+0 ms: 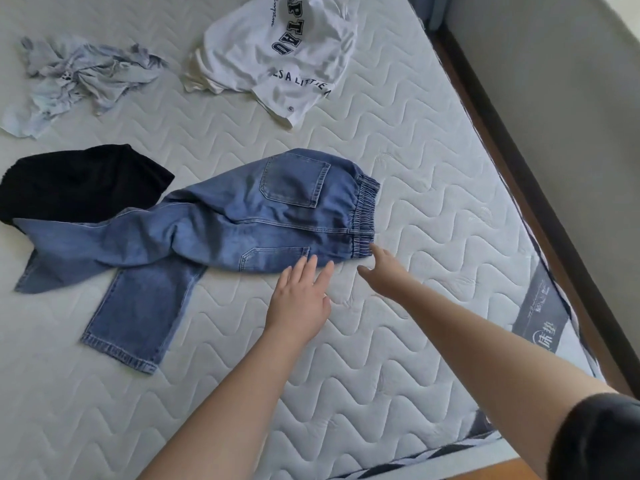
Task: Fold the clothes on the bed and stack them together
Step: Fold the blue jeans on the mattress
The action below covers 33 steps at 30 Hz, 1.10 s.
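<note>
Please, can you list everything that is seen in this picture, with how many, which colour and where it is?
jeans: 1, blue denim, middle of the mattress, spread unfolded, one leg lying over the edge of the black garment
black garment: 1, black, left of the jeans
white T-shirt: 1, white with dark lettering, far side, crumpled
light blue garment: 1, pale blue-grey, far left, crumpled
mattress: 1, off-white, quilted with wavy lines, under all the clothes
mattress label: 1, grey, right edge of the mattress
floor: brown strip, right of the bed
wall: grey, far right
left hand: 1, fingers straight, fingertips at the near edge of the jeans
right hand: 1, reaching to the elastic waistband, holding nothing
</note>
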Each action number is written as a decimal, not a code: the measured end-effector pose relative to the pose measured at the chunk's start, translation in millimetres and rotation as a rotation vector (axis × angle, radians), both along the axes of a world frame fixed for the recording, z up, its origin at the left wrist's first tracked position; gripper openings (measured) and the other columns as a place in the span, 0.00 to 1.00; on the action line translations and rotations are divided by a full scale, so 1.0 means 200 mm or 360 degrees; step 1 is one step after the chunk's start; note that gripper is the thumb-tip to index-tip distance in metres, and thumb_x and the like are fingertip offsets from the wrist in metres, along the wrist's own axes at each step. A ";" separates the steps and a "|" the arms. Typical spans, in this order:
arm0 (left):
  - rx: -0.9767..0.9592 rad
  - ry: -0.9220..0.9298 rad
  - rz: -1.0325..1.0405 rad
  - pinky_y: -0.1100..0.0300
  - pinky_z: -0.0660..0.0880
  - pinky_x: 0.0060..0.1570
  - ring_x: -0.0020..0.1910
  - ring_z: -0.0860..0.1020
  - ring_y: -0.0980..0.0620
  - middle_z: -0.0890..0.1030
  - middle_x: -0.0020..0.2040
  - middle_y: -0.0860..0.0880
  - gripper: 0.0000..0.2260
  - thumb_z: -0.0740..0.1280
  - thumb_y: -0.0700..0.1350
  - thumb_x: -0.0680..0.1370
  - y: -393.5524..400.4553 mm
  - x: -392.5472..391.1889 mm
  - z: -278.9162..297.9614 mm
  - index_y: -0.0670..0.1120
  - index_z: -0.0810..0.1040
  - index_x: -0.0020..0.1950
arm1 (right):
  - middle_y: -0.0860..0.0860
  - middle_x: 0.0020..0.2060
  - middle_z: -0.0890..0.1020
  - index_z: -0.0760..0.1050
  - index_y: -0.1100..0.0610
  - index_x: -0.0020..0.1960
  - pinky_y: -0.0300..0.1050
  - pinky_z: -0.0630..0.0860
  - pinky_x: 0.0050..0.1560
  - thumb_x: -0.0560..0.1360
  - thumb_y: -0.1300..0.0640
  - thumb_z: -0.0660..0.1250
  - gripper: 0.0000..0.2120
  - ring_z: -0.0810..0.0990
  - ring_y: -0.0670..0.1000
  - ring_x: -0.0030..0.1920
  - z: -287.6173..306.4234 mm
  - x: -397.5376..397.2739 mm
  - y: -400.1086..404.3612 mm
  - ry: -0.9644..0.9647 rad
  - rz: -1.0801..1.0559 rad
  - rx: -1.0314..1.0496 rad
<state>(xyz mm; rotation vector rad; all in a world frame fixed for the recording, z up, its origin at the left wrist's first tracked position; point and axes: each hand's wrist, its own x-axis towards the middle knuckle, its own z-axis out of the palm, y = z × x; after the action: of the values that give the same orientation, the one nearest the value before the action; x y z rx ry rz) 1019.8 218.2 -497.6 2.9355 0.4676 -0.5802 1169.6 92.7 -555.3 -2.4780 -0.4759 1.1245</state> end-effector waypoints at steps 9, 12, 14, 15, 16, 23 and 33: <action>-0.0113 -0.0003 0.0098 0.50 0.49 0.76 0.79 0.51 0.47 0.54 0.80 0.47 0.29 0.56 0.51 0.80 0.10 -0.06 -0.19 0.54 0.50 0.81 | 0.50 0.51 0.82 0.70 0.55 0.64 0.39 0.70 0.36 0.74 0.60 0.69 0.20 0.77 0.49 0.46 -0.31 0.15 0.13 0.0326 -0.0681 0.0499; -0.0112 0.0016 0.0152 0.51 0.51 0.76 0.79 0.52 0.48 0.54 0.80 0.48 0.30 0.56 0.51 0.80 0.14 -0.12 -0.22 0.54 0.50 0.80 | 0.42 0.31 0.81 0.74 0.54 0.49 0.31 0.69 0.25 0.69 0.58 0.76 0.13 0.78 0.40 0.31 -0.35 0.16 0.19 0.0405 -0.0940 0.0565; -0.0142 0.0015 0.0202 0.51 0.51 0.76 0.79 0.52 0.48 0.54 0.80 0.48 0.30 0.57 0.52 0.80 0.15 -0.16 -0.22 0.54 0.51 0.80 | 0.47 0.30 0.76 0.77 0.57 0.51 0.33 0.65 0.22 0.71 0.52 0.76 0.14 0.71 0.46 0.28 -0.35 0.15 0.21 0.0511 -0.0974 0.0381; -0.0157 0.0015 0.0223 0.52 0.51 0.76 0.79 0.52 0.49 0.55 0.80 0.49 0.29 0.57 0.52 0.80 0.15 -0.17 -0.22 0.54 0.51 0.80 | 0.49 0.31 0.75 0.79 0.58 0.52 0.33 0.64 0.24 0.71 0.50 0.75 0.15 0.70 0.48 0.29 -0.35 0.15 0.22 0.0572 -0.0926 0.0312; -0.0170 0.0018 0.0242 0.52 0.52 0.76 0.79 0.52 0.49 0.55 0.80 0.49 0.29 0.57 0.53 0.80 0.15 -0.19 -0.22 0.54 0.51 0.80 | 0.52 0.34 0.76 0.80 0.58 0.51 0.36 0.67 0.29 0.72 0.48 0.75 0.15 0.71 0.49 0.32 -0.36 0.15 0.23 0.0626 -0.0889 0.0304; -0.0308 -0.0093 0.0373 0.52 0.58 0.73 0.77 0.57 0.49 0.57 0.79 0.50 0.30 0.60 0.52 0.80 0.10 -0.19 -0.15 0.53 0.54 0.80 | 0.53 0.51 0.84 0.79 0.53 0.51 0.47 0.75 0.55 0.74 0.54 0.72 0.07 0.80 0.52 0.51 -0.11 0.08 0.15 0.0829 -0.0775 0.0596; -0.0406 -0.0927 0.0478 0.47 0.72 0.61 0.63 0.76 0.40 0.77 0.64 0.43 0.27 0.75 0.38 0.69 -0.08 -0.18 0.20 0.43 0.75 0.67 | 0.58 0.56 0.83 0.79 0.62 0.59 0.49 0.74 0.61 0.78 0.61 0.67 0.11 0.81 0.53 0.55 0.60 -0.22 -0.14 0.1068 -0.0393 0.0979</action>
<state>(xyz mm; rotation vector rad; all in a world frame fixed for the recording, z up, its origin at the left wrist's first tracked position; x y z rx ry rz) 983.8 201.4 -457.3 2.5468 0.6741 0.2332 1125.7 64.1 -434.3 -1.4793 -0.2467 1.3560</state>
